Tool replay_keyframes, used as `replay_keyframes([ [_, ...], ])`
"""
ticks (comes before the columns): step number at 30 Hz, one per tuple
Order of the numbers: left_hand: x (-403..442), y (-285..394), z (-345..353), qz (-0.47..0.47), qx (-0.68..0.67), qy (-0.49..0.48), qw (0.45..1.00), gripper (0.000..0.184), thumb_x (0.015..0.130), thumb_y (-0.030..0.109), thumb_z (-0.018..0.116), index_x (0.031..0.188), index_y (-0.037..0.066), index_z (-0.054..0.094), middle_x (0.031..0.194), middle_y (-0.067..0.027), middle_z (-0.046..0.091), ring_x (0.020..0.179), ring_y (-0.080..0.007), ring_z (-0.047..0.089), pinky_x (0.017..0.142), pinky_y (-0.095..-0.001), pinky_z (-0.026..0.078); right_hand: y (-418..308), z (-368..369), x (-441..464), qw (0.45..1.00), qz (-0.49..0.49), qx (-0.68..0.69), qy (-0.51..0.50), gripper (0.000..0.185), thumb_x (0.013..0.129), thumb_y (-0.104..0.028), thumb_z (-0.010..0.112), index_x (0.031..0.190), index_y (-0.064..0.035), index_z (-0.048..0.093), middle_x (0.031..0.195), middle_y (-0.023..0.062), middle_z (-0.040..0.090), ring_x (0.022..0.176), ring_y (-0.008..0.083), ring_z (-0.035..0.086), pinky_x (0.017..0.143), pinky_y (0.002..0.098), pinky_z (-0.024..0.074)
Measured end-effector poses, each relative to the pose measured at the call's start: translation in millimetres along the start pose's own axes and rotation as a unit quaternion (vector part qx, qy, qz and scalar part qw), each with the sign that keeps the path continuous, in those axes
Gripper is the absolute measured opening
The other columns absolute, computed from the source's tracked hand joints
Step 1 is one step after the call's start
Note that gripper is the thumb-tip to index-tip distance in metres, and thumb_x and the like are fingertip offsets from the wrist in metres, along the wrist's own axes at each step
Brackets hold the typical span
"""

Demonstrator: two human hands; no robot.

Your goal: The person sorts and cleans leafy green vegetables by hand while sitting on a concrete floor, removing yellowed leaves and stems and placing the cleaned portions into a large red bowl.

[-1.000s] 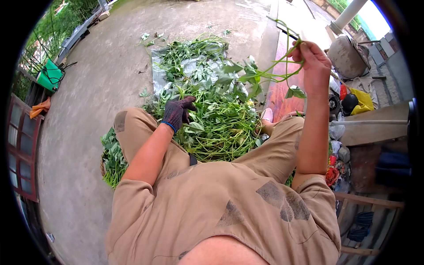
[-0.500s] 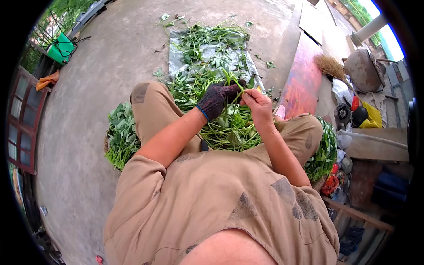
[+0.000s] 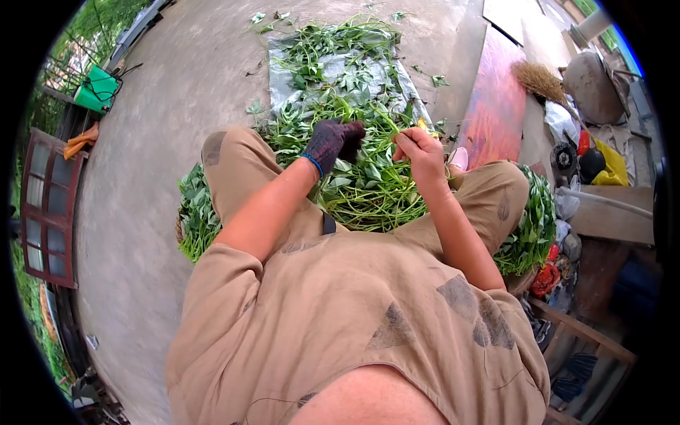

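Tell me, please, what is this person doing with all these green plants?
A seated person is handling leafy vines. The bare right hand pinches a green stem, while the left hand, in a dark glove, is curled beside it; its exact grip is hard to see. Between the bent legs lies a tangled heap of vines, and more leafy stems lie on a grey sheet ahead. Bunches of greens sit beyond both legs.

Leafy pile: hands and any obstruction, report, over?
Right hand pinching green stem. Left hand gloved, curled, hold unclear. Leafy pile below, between bent legs. Nothing seen blocking either hand.
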State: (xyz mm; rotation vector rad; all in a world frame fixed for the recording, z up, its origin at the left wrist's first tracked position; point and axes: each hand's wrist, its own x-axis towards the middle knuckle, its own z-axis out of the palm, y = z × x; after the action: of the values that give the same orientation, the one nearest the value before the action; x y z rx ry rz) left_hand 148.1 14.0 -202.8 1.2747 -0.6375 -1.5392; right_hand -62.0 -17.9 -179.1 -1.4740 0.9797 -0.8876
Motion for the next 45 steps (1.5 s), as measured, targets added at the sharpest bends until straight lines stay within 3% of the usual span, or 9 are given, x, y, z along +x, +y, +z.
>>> replay_keyframes([
  [6,-15,-17,24,-0.07,-0.099,-0.117,0.986,0.026,0.088,0.024,0.066,0.099,0.0,0.067,0.079,-0.0084,0.068,0.061,-0.0151,0.062,0.062,-0.0289,0.054,34,0,12,0.99,-0.01,-0.138,0.037,0.019,0.085,-0.019,0.065,0.086,-0.0007,0.067,0.067,0.0085,0.062,0.054,0.0168,0.054,0.054,0.0308,0.0431],
  [11,7,-22,5,0.153,0.312,0.053,0.936,0.03,0.079,0.03,0.074,0.078,0.0,0.07,0.063,-0.0042,0.06,0.052,-0.0116,0.046,0.054,-0.0279,0.041,19,-6,6,0.994,0.038,-0.098,-0.014,0.023,0.09,-0.018,0.061,0.078,0.0012,0.064,0.056,0.0001,0.053,0.045,0.009,0.05,0.045,0.024,0.0386],
  [12,16,-23,-4,0.084,0.226,0.117,0.964,0.026,0.079,0.03,0.072,0.076,0.006,0.064,0.054,0.0008,0.049,0.04,-0.0091,0.039,0.036,-0.0279,0.034,8,-7,6,0.998,0.05,-0.044,-0.009,0.023,0.09,-0.017,0.061,0.078,0.0011,0.064,0.056,0.0005,0.054,0.045,0.0091,0.051,0.045,0.0235,0.0381],
  [18,-13,-9,36,0.08,0.118,-0.016,0.99,0.021,0.082,0.026,0.071,0.091,0.007,0.068,0.062,0.0006,0.058,0.043,-0.0071,0.044,0.039,-0.0221,0.035,-33,-13,26,0.987,0.098,0.127,-0.005,0.022,0.091,-0.017,0.061,0.079,0.0003,0.064,0.059,0.0011,0.057,0.047,0.0089,0.054,0.045,0.0213,0.0353],
  [21,-36,-5,58,0.038,0.206,-0.113,0.971,0.019,0.083,0.025,0.069,0.09,0.007,0.067,0.062,-0.0011,0.059,0.041,-0.0075,0.044,0.039,-0.0234,0.034,-32,-4,34,0.995,0.062,0.077,-0.017,0.018,0.091,-0.016,0.061,0.085,-0.0001,0.067,0.061,-0.001,0.057,0.05,0.0063,0.052,0.046,0.0213,0.0333],
  [26,-26,-2,31,-0.021,-0.043,-0.059,0.997,0.018,0.084,0.023,0.07,0.081,0.007,0.064,0.062,-0.0046,0.061,0.04,-0.0106,0.045,0.036,-0.0259,0.033,11,-10,20,0.993,-0.048,-0.097,0.037,0.026,0.081,-0.013,0.067,0.104,-0.0005,0.066,0.082,0.0043,0.065,0.067,0.0119,0.055,0.064,0.0272,0.0462],
  [31,-21,0,16,-0.062,-0.13,-0.094,0.985,0.024,0.088,0.029,0.066,0.081,0.006,0.064,0.062,-0.007,0.062,0.039,-0.0129,0.047,0.034,-0.0273,0.034,42,-5,-15,0.971,0.088,-0.168,-0.143,0.027,0.078,-0.012,0.069,0.102,-0.0011,0.065,0.084,0.0047,0.064,0.073,0.0127,0.055,0.069,0.0289,0.0463],
  [41,46,8,-84,0.009,-0.135,0.23,0.964,0.026,0.082,0.027,0.074,0.092,0.004,0.069,0.069,-0.0065,0.063,0.05,-0.0123,0.051,0.038,-0.0261,0.034,-25,-33,-21,0.992,0.084,0.035,-0.093,0.015,0.085,-0.014,0.066,0.087,0.0008,0.066,0.065,-0.0035,0.053,0.056,0.0034,0.045,0.049,0.0219,0.0351],
  [45,32,-9,-54,0.165,0.275,0.1,0.942,0.039,0.077,0.033,0.079,0.093,-0.002,0.069,0.076,-0.0069,0.068,0.057,-0.0134,0.059,0.05,-0.029,0.045,24,-41,-15,0.996,0.08,0.021,-0.029,0.018,0.089,-0.014,0.062,0.099,0.0007,0.066,0.067,-0.0034,0.053,0.053,0.0045,0.045,0.048,0.0224,0.0369],
])
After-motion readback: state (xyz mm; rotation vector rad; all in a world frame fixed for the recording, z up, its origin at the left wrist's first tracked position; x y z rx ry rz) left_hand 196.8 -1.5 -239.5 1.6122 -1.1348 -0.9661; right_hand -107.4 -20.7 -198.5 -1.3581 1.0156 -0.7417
